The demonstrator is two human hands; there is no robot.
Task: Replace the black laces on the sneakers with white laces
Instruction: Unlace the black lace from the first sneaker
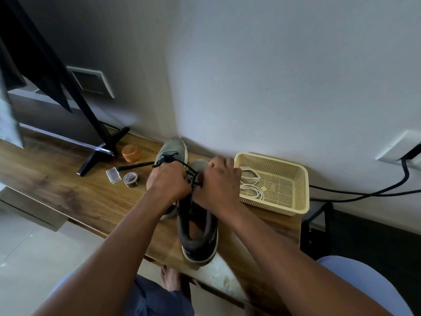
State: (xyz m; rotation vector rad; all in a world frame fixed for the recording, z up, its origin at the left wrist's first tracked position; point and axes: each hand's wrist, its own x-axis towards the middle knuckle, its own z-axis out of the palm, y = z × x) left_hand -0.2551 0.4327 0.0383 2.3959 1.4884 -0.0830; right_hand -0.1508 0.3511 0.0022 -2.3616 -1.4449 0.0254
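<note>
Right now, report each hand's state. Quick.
Left hand: fingers curled, gripping the black lace over the near sneaker.
Right hand: fingers curled, pinching the same black lace.

Both hands meet over near sneaker, pinching lace between them. Second sneaker left of grip, beyond. Basket right of grip, white laces inside. Tape roll, small box, pen, jar left of grip. Stand farther left. All on table.
</note>
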